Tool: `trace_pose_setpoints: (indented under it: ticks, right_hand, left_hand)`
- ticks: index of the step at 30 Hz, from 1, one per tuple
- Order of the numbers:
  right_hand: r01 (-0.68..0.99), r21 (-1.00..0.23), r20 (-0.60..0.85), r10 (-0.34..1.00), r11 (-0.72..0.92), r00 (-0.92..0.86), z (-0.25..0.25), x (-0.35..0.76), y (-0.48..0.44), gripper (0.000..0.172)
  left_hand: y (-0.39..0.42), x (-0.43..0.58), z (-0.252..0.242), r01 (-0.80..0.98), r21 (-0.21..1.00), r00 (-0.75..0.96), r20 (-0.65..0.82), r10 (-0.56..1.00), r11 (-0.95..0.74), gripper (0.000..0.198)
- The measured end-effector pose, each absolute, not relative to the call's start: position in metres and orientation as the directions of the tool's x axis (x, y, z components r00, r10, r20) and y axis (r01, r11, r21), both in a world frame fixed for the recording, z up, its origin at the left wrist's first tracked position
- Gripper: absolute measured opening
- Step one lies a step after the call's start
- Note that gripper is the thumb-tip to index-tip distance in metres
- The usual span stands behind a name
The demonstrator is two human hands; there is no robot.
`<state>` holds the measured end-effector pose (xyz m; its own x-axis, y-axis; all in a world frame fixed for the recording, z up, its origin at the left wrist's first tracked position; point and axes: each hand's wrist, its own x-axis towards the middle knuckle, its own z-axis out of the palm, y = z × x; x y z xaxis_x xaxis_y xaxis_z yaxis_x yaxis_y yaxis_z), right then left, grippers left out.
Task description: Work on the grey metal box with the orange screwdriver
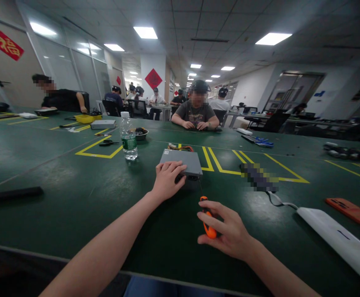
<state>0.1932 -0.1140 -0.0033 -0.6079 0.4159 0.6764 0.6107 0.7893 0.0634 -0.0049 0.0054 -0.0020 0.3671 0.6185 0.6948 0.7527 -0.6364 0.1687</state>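
A grey metal computer power supply (184, 159) lies on the green table, a bundle of coloured cables (181, 147) at its far side. My left hand (170, 177) grips its near left part, fingers over the top and thumb at the near side. In my right hand (225, 227) is a screwdriver (210, 227) with an orange and black handle, held between thumb and fingers. Its thin shaft points away from me, and the tip reaches the near right corner of the power supply. Whether the tip sits in a screw is too small to tell.
A water bottle (129, 138) stands left of the power supply, with a bowl (141, 133) behind it. To the right lie a white power bank (337, 243) with a cable and an orange phone (353, 212). A black bar (13, 194) lies at left. Opposite sits a person (195, 109).
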Motion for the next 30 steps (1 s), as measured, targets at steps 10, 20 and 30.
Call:
trace_pose_setpoints:
  ticks: [10,20,30]
  right_hand:
    - [0.565,0.036,0.676,0.396,0.825,-0.621,-0.0056,0.1955,-0.1130,0.037]
    - [0.584,0.047,0.610,0.440,0.810,-0.659,-0.0027,0.1961,-0.1163,0.042]
    - [0.619,0.142,0.769,0.307,0.772,-0.560,-0.0045,0.1904,-0.1109,0.035]
  left_hand:
    - [0.0047,-0.0053,-0.0007,0.751,0.164,0.375,0.691,0.617,-0.640,0.030]
    - [0.0053,-0.0052,-0.0012,0.754,0.161,0.374,0.692,0.618,-0.636,0.029]
    - [0.0067,-0.0054,-0.0025,0.751,0.158,0.372,0.700,0.609,-0.641,0.029]
